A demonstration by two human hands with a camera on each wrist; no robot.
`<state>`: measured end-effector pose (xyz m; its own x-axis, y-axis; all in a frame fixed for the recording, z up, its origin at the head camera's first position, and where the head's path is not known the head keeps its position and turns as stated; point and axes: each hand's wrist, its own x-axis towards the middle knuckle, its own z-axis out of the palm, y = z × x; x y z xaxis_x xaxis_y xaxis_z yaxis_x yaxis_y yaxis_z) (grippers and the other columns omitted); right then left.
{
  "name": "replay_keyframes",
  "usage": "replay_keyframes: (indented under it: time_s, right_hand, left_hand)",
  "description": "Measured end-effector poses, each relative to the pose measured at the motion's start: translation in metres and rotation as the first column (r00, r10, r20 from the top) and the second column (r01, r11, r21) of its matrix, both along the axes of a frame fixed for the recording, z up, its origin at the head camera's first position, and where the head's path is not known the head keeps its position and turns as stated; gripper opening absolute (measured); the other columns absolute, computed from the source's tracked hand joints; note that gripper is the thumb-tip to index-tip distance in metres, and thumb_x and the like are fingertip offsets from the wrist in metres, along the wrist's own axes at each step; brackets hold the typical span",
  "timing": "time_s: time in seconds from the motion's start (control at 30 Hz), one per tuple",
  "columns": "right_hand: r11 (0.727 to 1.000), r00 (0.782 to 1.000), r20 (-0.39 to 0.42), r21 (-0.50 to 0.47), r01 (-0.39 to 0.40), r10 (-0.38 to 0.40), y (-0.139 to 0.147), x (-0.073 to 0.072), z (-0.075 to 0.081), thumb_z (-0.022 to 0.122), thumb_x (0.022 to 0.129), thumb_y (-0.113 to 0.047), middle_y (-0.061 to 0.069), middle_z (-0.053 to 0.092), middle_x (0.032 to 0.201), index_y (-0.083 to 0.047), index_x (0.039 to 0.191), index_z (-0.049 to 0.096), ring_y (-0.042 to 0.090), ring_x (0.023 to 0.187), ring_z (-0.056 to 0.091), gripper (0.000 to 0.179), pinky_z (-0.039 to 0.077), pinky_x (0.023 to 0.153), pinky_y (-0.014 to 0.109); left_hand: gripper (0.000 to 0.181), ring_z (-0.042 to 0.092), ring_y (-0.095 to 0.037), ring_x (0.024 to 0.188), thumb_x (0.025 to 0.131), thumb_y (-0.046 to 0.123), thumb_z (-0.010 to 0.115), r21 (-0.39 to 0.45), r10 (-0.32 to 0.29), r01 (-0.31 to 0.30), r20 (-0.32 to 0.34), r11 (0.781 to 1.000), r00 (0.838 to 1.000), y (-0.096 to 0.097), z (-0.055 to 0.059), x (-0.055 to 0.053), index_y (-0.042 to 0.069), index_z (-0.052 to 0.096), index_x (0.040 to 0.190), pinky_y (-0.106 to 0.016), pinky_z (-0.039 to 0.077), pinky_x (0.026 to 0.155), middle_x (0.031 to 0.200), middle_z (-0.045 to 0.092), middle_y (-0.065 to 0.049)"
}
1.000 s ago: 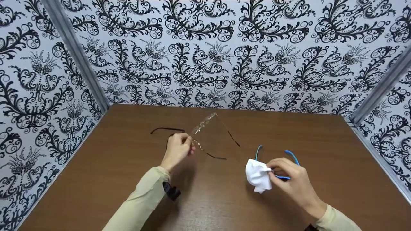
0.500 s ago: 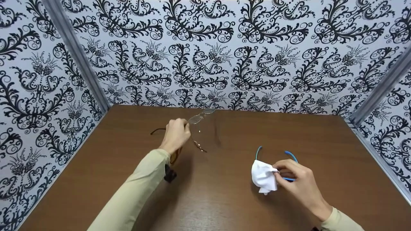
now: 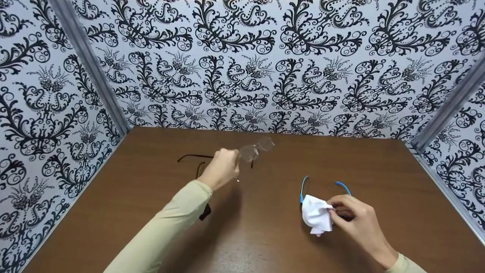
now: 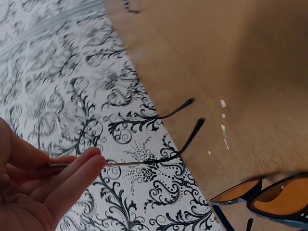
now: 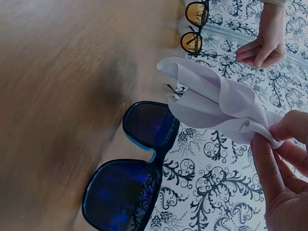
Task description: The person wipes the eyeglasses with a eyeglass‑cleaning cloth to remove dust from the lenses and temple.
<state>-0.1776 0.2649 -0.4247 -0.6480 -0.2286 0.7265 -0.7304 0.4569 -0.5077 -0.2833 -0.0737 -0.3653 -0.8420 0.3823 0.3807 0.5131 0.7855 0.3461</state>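
Observation:
My left hand (image 3: 222,168) pinches a pair of clear-lens eyeglasses (image 3: 249,153) near one end of the frame, holding them over the table. Their thin gold temple (image 4: 124,164) with a dark tip reaches past my fingers in the left wrist view. My right hand (image 3: 360,222) pinches a crumpled white cloth (image 3: 316,215) between thumb and fingertips, and the cloth hangs down loosely. Below and beside it lie blue-framed sunglasses (image 5: 121,192) with dark blue lenses. In the head view the cloth and hand hide most of them, leaving the blue temples in sight.
Black-framed glasses with amber lenses (image 4: 284,197) lie on the brown table (image 3: 265,242), mostly behind my left hand and forearm in the head view. Patterned black-and-white panels (image 3: 242,83) wall in the back and sides, with grey strips (image 3: 96,68) at the corners.
My left hand went slightly back, then right, turning the eyeglasses so that their lenses point to the right. My right hand drifted a little right and nearer with the cloth.

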Motion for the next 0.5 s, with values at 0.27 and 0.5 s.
replay_keyframes:
  time_s: [0.27, 0.5]
  right_hand:
    - [1.000, 1.000, -0.009, 0.002, 0.019, -0.019, 0.005, 0.002, -0.007, 0.070, 0.061, 0.030, 0.010, 0.065, 0.085, 0.000, 0.090, 0.068, 0.010, 0.072, 0.066, 0.042, 0.051, 0.061, 0.015]
    - [0.999, 0.999, 0.014, 0.008, 0.048, -0.048, 0.004, 0.005, -0.010, 0.069, 0.061, 0.030, 0.009, 0.066, 0.086, -0.002, 0.089, 0.068, 0.010, 0.078, 0.066, 0.043, 0.052, 0.059, 0.017]
  left_hand:
    - [0.020, 0.065, -0.032, 0.075, 0.069, -0.008, 0.066, -0.204, -0.172, 0.159, -0.049, 0.966, 0.984, 0.010, -0.014, 0.009, -0.004, 0.064, 0.088, -0.039, 0.055, 0.069, 0.083, 0.064, -0.015]
    - [0.011, 0.063, -0.029, 0.066, 0.073, -0.009, 0.062, -0.278, -0.260, 0.228, -0.083, 0.933, 0.962, 0.008, -0.034, 0.007, 0.001, 0.058, 0.078, -0.035, 0.054, 0.058, 0.078, 0.061, -0.014]
